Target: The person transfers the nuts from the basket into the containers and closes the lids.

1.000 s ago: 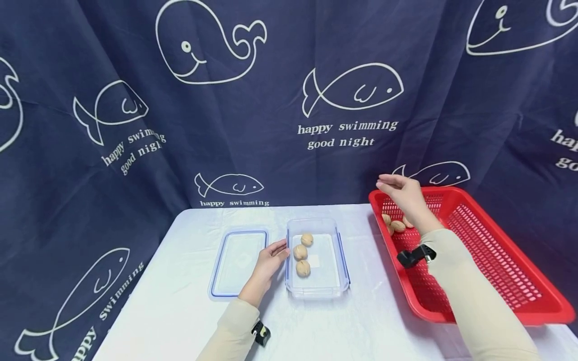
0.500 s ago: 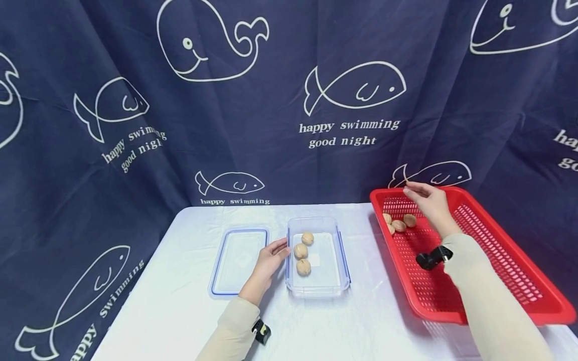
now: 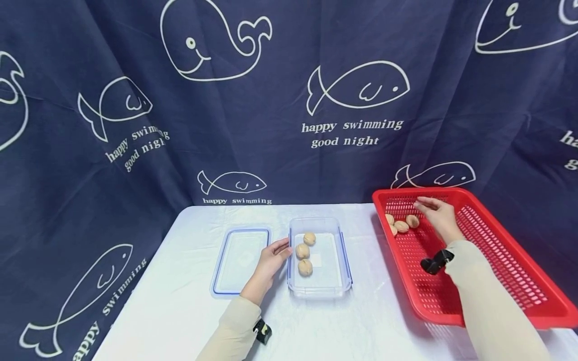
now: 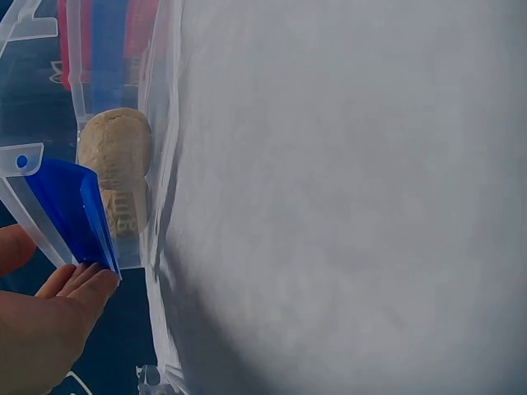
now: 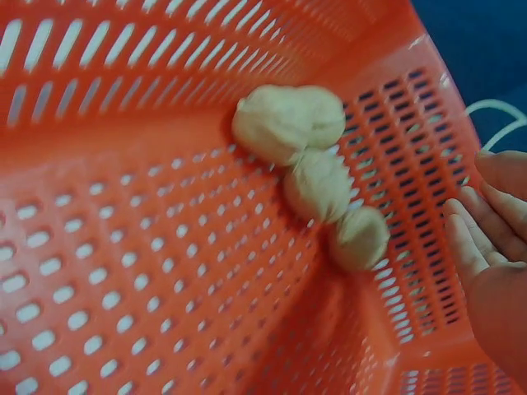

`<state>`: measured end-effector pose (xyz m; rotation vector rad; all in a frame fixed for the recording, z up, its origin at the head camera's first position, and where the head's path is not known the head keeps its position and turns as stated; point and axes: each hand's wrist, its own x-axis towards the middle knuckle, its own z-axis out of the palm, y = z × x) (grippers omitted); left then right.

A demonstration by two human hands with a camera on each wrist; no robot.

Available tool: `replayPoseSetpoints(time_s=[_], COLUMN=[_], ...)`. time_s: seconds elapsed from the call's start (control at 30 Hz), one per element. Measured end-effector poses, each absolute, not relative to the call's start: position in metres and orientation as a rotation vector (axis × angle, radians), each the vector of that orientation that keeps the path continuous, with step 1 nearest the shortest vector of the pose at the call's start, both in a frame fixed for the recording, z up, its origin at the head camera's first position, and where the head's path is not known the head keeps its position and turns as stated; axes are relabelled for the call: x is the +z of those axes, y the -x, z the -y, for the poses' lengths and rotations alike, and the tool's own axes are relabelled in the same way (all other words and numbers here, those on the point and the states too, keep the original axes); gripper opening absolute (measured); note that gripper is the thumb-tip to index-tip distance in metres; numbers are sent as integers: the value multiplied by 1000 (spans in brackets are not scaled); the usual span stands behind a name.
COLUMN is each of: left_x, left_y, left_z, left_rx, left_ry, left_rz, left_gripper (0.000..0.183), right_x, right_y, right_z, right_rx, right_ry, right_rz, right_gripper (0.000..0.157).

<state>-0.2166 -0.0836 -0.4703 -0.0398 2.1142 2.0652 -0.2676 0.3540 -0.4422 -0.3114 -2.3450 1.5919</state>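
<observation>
The left hand (image 3: pixel 270 259) rests at the left side of a clear plastic food container (image 3: pixel 322 289). Its fingertips touch by the blue side latch (image 4: pixel 74 210), fingers only lightly bent. Inside the container, three walnuts (image 3: pixel 302 251) lie in a row along the left wall. On the right, the right hand (image 3: pixel 440 219) hangs within the far end of a red plastic basket (image 3: pixel 424 306), holding nothing, its fingers slightly bent and apart. Several walnuts (image 5: pixel 319 186) cluster in the basket's far left corner, just beside and below those fingers.
A clear lid with a blue seal (image 3: pixel 241 261) lies flat on the white-covered table (image 3: pixel 361 326), left of the container. Behind the table hangs a dark blue curtain (image 3: pixel 280 125) with whale and fish drawings. The basket's raised rim surrounds the walnuts there.
The right hand has moved right and then down into the basket, nearer the walnuts. The left hand stays at the container, and the walnuts keep their places.
</observation>
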Motion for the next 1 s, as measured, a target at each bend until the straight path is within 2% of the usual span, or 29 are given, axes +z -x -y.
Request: replayPoseSetpoints(time_s=[0.27,0.47,0.67,1.0], left_x=[-446,-448,-449,-448], left_y=[204,204,205,204], left_z=[81,82,81,80], left_rx=[2051,2055,2054,2062], left_ry=[30,31,31,27], left_rz=[-2124,-2126,-2130,-2125], left_gripper=[43,43,43,43], right_x=[-464,-476,-482,-485], right_y=[266,266,265,266], right_z=[-369,-377,-378,-374], right_rx=[1482,1465,1452,1425], right_ry=[408,472,424,363], right_rz=[2441,2566,2666,2708], right_gripper=[47,49,56,54])
